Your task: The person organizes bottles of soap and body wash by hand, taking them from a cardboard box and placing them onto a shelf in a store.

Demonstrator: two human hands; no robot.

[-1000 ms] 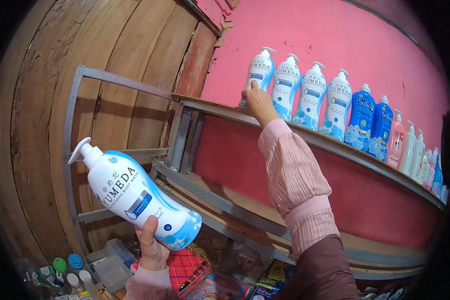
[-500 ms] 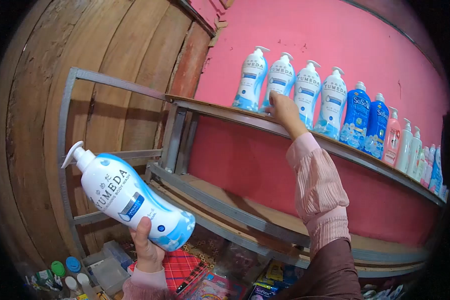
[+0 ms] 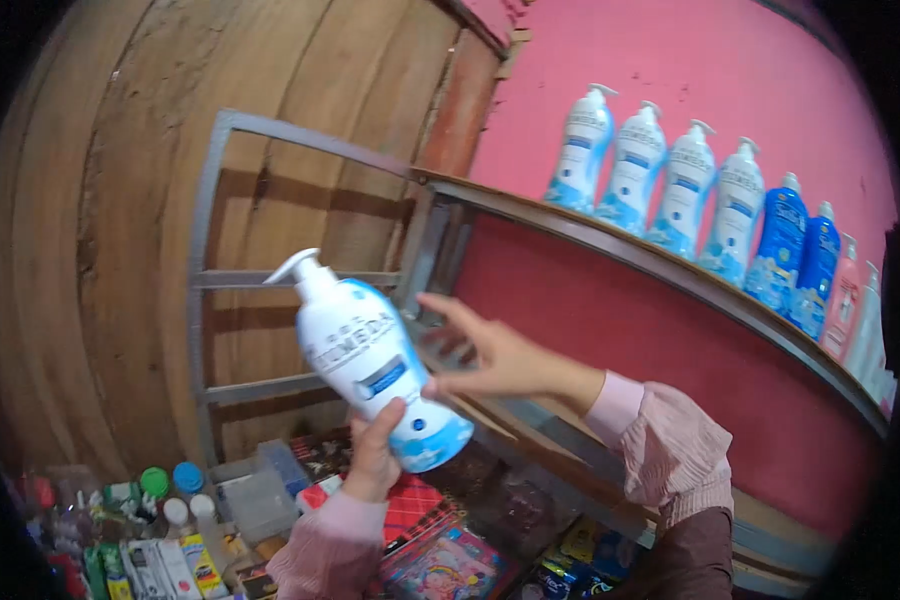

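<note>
held pump bottle [image 3: 375, 365]: white body and pump, light-blue swirls at shoulder and base, dark lettering, small blue label patch.
sleeves [image 3: 670, 450]: pale pink with fine stripes.
four shelf bottles [image 3: 635, 165], shelf's left end: white with light-blue lower halves.
two blue bottles [image 3: 780, 240], next along: deep blue with paler print.
single bottle [image 3: 843, 300], beyond them: pink.
shelf [image 3: 490, 195]: grey metal edge.
back wall [image 3: 670, 60]: bright pink above the shelf, darker red below.
side wall [image 3: 120, 200]: brown wood grain.
cloth [image 3: 410, 500]: red check.
caps [image 3: 153, 482]: one green, one blue.

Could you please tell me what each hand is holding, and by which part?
The left hand grips the pump bottle by its base; the right hand holds nothing.
</note>
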